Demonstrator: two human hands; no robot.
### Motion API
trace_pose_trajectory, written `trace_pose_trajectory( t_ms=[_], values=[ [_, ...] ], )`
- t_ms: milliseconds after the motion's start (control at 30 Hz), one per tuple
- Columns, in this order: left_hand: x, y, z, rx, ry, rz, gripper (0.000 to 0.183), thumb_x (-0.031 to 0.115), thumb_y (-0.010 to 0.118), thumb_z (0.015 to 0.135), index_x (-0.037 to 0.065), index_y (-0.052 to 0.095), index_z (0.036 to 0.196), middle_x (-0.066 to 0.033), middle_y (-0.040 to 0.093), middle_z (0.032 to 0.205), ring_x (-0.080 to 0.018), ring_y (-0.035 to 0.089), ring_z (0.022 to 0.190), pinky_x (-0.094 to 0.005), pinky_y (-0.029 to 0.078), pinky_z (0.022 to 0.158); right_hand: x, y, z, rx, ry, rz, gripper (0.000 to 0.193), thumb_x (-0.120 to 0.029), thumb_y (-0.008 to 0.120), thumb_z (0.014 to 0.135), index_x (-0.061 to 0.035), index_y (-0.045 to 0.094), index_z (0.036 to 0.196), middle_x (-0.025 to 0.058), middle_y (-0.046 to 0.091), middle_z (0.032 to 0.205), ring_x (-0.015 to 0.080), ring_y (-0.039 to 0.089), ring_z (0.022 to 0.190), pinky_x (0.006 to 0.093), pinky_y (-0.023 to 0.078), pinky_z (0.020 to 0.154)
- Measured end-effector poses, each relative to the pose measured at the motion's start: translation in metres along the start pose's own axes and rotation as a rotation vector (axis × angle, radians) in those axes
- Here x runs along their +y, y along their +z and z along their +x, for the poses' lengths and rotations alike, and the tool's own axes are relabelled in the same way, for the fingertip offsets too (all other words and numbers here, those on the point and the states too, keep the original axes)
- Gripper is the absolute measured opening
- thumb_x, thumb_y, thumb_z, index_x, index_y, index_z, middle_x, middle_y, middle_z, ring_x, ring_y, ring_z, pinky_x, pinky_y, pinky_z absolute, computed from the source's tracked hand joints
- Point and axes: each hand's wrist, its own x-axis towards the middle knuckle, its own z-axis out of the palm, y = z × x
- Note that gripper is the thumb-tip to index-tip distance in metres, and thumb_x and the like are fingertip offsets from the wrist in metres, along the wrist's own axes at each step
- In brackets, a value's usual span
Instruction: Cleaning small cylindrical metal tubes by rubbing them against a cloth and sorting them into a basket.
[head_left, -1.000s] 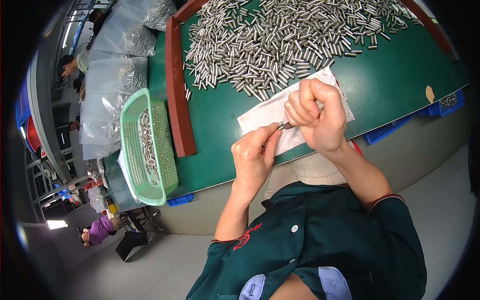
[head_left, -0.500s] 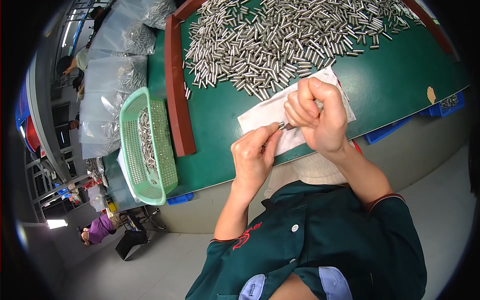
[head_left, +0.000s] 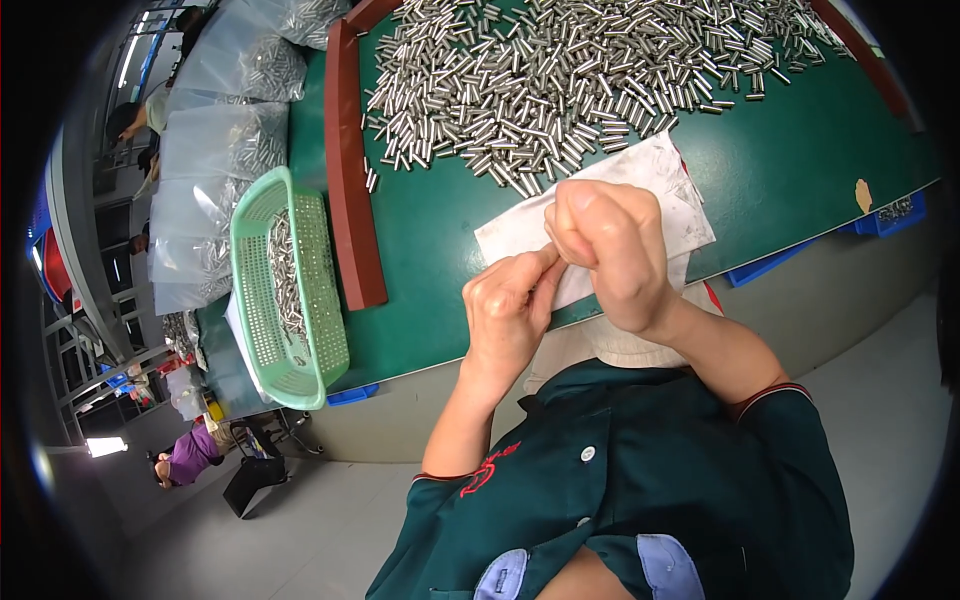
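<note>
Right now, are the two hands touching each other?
Touching. The head view shows the left hand with its fingertips pressed against the fingers of the right hand, above the white cloth, no gap between.

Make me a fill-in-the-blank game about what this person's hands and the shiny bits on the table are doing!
1. The heap of small metal pins lies on a table top that is ____ in colour.
2. The left hand and right hand meet above a sheet of ____ paper.
3. The basket holding more pins is on the person's ____ side.
4. The clear bags of pins lie beyond a long ____ wooden rail.

Missing words: green; white; left; red-brown
</note>
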Motion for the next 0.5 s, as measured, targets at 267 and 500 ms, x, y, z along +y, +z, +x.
trace_pose_trajectory(
  t_ms=[267, 500],
  values=[
    [0.000, 0.001, 0.001, -0.036, 0.047, 0.058, 0.010, 0.001, 0.064, 0.067, 0.002, 0.058, 0.074, -0.0111, 0.054, 0.056, -0.0257, 0.053, 0.049, -0.0334, 0.042, 0.045, 0.001, -0.008, -0.001, 0.005, -0.025, -0.050, 0.031, -0.013, 0.036, 0.082, -0.0033, 0.031, 0.053, 0.0000, 0.033, 0.049, 0.0061, 0.028, 0.046, 0.0239, 0.024, 0.042],
    [0.006, -0.003, 0.014, -0.159, 0.194, 0.287, 0.010, 0.004, 0.058, 0.071, 0.004, 0.048, 0.073, -0.0080, 0.047, 0.049, -0.0239, 0.050, 0.044, -0.0339, 0.040, 0.042, -0.002, -0.014, 0.002, 0.072, -0.039, -0.050, 0.033, -0.014, 0.033, 0.083, -0.0036, 0.031, 0.052, -0.0003, 0.032, 0.048, 0.0063, 0.027, 0.045, 0.0236, 0.023, 0.042]
  ],
)
